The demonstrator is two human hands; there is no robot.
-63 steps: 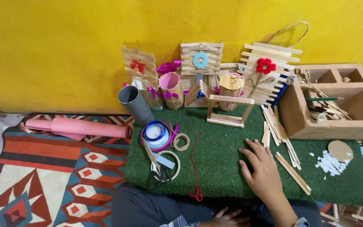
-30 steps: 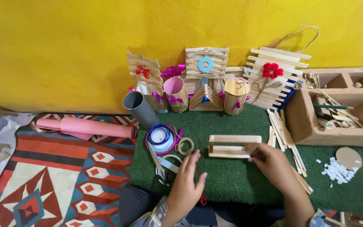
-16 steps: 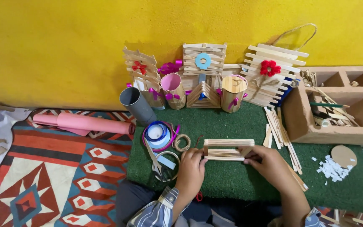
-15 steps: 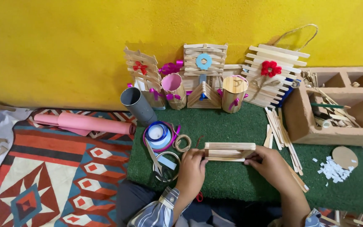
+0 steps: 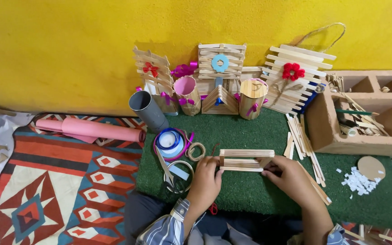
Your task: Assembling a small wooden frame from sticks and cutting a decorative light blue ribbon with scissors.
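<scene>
Both hands, left (image 5: 203, 179) and right (image 5: 291, 177), now pinch the half-built pale wooden craft-stick frame (image 5: 246, 159) over green turf mat (image 5: 250, 199), upper layers unfinished.

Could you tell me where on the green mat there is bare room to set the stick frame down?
Bare mat lies between the stick frame and the craft row; more lies right of the right hand, before the paper scraps. Left of the left hand, ribbon spools and scissors crowd it.
</scene>
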